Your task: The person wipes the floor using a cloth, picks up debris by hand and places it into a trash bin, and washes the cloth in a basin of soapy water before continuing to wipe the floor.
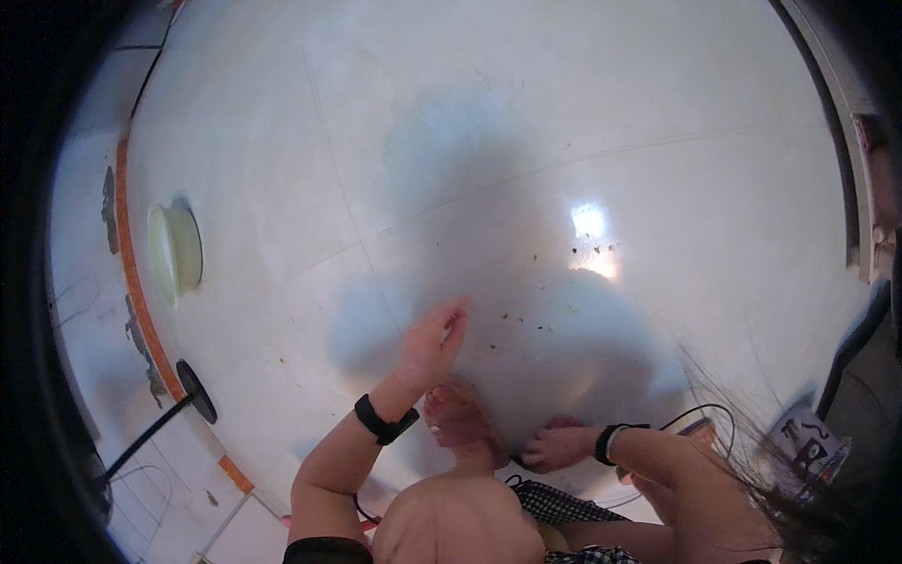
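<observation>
Above the pale tiled floor [451,176], my left hand [431,347] reaches forward past my bare foot [458,416]. Its fingers are loosely curved, a gap shows beside the thumb, and I see nothing held in it. A black wristband [384,421] circles that wrist. Low beside the foot is my right hand [560,448], with a dark band [606,444] at its wrist. Something dark shows at its fingertips, and a reddish patch lies behind it; whether it grips anything is unclear. Small dark crumbs [504,316] are scattered on the floor ahead of both hands.
A pale green basin-like vessel [184,247] stands at the left, near the wall's orange edging [130,233]. Nearer me is a black stand with a round base [196,391]. On the right are a printed container [807,448] and a thin dark cord [712,407].
</observation>
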